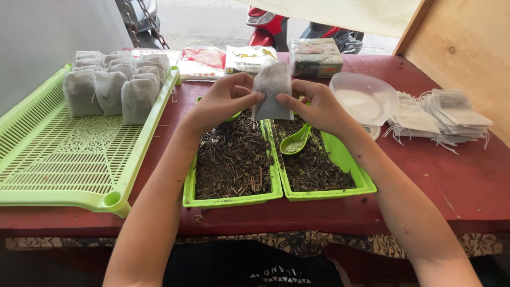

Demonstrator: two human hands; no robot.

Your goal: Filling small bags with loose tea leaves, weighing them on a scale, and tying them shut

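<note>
Nearest the camera, two bare forearms rise from the bottom edge toward mid-frame, where the left hand (226,101) and right hand (316,106) each pinch a side of a small white mesh filter bag (272,90), apparently to keep it spread. It hangs just above two green plastic trays of dark dried herbs (234,159), so spills would fall back in. A green plastic spoon (295,143) rests in the right tray, within reach. Filled bags (114,85) stand in the lime slatted tray (58,159) at upper left.

- Your left hand (226,101) and right hand (316,106) pinch a sachet (272,90) between them, above two green trays (234,199) of dried herbs.
- A green spoon (295,143) lies in the right tray.
- Filled sachets (114,85) stand on the rack (58,159).
</note>
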